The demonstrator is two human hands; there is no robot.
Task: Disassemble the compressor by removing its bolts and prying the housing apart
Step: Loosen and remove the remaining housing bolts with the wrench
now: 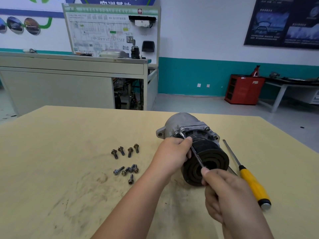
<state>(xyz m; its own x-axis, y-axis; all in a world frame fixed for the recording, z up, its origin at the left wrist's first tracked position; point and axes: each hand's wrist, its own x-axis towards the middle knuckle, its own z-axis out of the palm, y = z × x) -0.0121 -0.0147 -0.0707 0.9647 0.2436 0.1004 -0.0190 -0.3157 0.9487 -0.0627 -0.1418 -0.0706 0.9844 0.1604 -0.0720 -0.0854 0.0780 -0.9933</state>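
Note:
A grey metal compressor (183, 122) lies on its side on the wooden table (60, 152), its black ribbed pulley (209, 158) facing me. A thin wrench (196, 152) runs from a bolt (183, 132) on the housing flange down across the pulley. My left hand (172, 152) pinches the wrench near its head, thumb on top. My right hand (222, 190) grips the wrench's lower end. Two more bolts (211, 132) still sit in the flange on the right.
Several loose bolts (126, 161) lie in two clusters left of my hands. A yellow-handled screwdriver (250, 178) lies to the right of the compressor. Behind the table stand a training bench (72, 80) and a red cabinet (244, 89).

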